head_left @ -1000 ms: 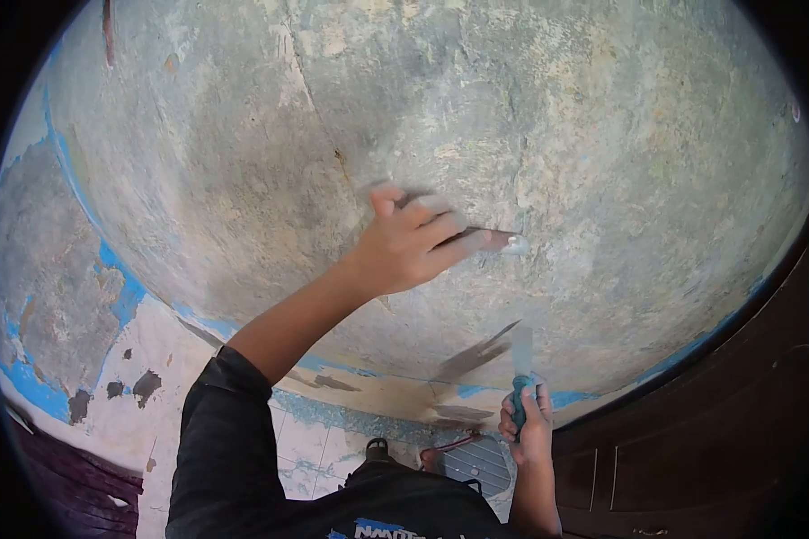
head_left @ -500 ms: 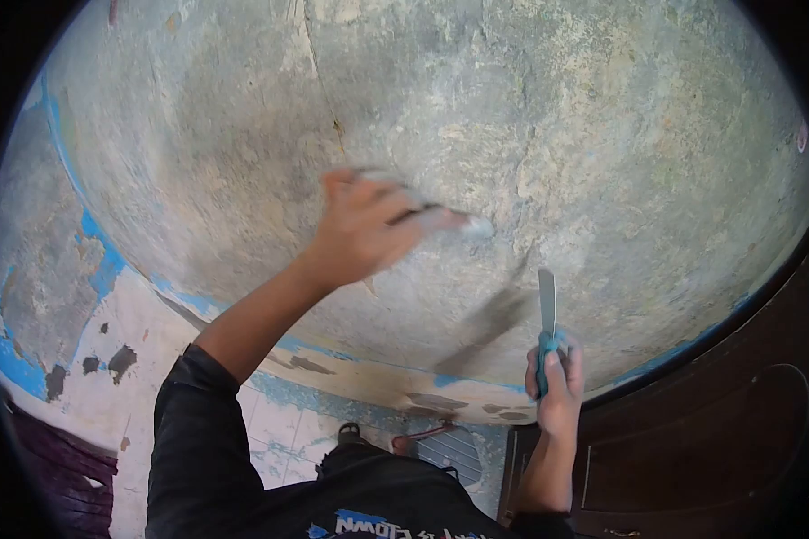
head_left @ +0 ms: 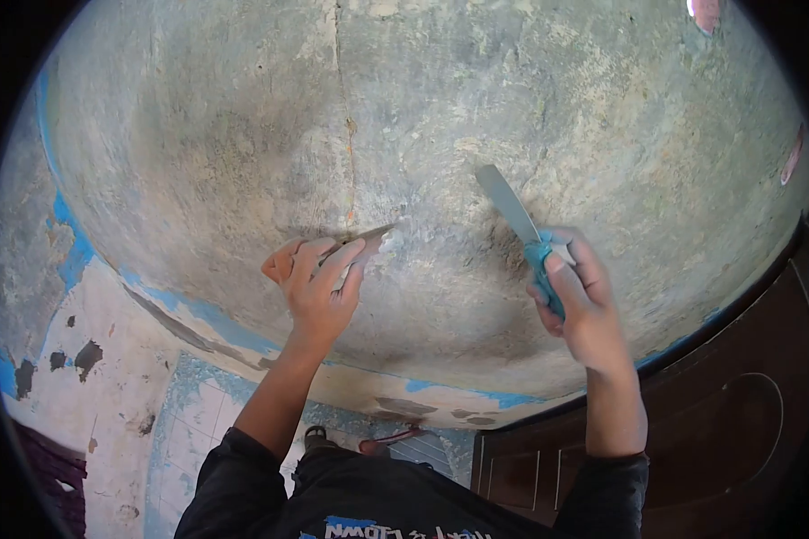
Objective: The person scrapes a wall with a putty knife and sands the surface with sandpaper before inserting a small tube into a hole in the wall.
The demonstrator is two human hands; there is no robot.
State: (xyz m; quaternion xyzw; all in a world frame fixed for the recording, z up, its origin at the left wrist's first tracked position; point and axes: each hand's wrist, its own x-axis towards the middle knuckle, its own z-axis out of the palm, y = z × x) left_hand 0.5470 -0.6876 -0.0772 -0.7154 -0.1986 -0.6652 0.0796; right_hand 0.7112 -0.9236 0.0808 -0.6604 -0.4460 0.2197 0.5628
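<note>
My left hand (head_left: 319,283) grips a thin flat plate (head_left: 377,239), whose far edge meets the mottled grey wall (head_left: 440,99) near a thin vertical crack (head_left: 351,153). My right hand (head_left: 580,292) is closed round the teal handle (head_left: 546,269) of a putty knife. Its grey blade (head_left: 507,199) points up and to the left, over the wall, to the right of the plate. Whether the blade touches the wall I cannot tell.
Blue paint remnants (head_left: 216,323) line the wall's lower edge. A dark brown panelled door (head_left: 665,440) is at the lower right. Pale floor tiles (head_left: 193,427) and a dark purple cloth (head_left: 49,476) lie lower left.
My left hand has moved down and slightly left with the plate, which shows more clearly now. My right hand has risen with the putty knife, whose blade now tilts left.
</note>
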